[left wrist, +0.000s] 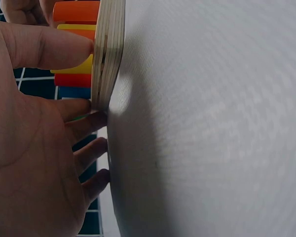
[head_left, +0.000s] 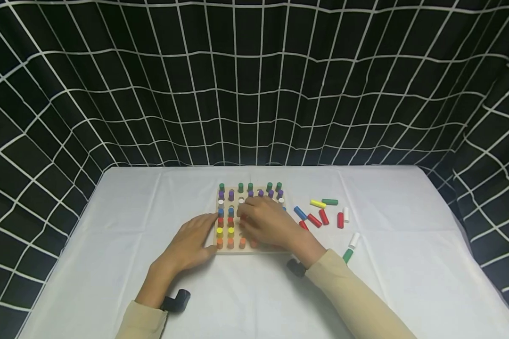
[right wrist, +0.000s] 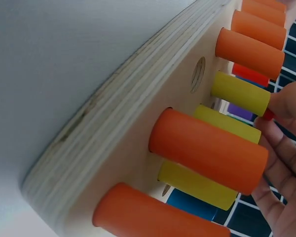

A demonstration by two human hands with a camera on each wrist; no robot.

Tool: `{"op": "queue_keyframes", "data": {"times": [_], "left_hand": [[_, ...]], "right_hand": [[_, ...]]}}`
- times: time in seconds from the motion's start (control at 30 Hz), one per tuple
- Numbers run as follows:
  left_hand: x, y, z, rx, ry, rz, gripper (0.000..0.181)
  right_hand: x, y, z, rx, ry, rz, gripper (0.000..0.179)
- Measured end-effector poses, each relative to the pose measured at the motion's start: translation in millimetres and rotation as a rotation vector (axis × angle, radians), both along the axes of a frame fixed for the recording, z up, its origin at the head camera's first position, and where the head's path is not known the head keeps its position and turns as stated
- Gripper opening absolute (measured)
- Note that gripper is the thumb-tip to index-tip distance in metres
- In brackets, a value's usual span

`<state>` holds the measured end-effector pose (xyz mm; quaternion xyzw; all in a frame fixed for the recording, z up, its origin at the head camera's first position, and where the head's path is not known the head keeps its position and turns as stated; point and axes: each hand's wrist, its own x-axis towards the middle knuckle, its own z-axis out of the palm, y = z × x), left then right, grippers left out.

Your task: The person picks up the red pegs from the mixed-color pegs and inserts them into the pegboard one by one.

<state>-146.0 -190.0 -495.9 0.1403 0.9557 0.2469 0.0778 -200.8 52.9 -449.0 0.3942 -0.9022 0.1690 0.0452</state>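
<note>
A wooden pegboard lies on the table, with rows of coloured pegs standing in it: green at the far side, then purple, white, blue, red, yellow and orange nearest. My left hand rests against the board's left side, fingers extended and thumb touching its edge near the front corner. Over the middle of the board, my right hand pinches a red peg between thumb and fingertip; most of that peg is hidden. In the right wrist view a bare hole shows between orange pegs.
Right of the board lie loose pegs: a blue one, a yellow one, several red ones, white ones and green ones. A white cloth covers the table. Dark grid-patterned curtains surround it.
</note>
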Motion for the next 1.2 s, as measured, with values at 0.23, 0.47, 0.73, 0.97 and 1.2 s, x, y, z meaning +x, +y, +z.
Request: {"op": "queue_keyframes", "data": {"times": [0.23,0.47,0.73,0.97,1.2], "left_hand": [[2.4,-3.4,-1.5,0.006,-0.004,0.002,0.082],[0.4,-1.6,0.1,-0.001,-0.001,-0.007,0.082],[-0.4,0.2,2.3,-0.002,0.005,-0.009,0.082],[1.0,0.0,0.1,0.005,0.007,-0.011,0.083],[1.8,1.6,1.8,0.002,0.011,-0.015,0.082]], "right_hand": [[0.8,-5.1,-2.1,0.004,-0.016,0.006,0.012],[1.9,-4.3,-0.9,0.005,-0.005,0.007,0.017],[3.2,1.9,-3.1,0.008,0.032,-0.01,0.015],[9.3,13.7,-5.8,-0.025,0.031,-0.025,0.017],[16.2,24.7,0.1,-0.014,0.05,-0.044,0.018]]}}
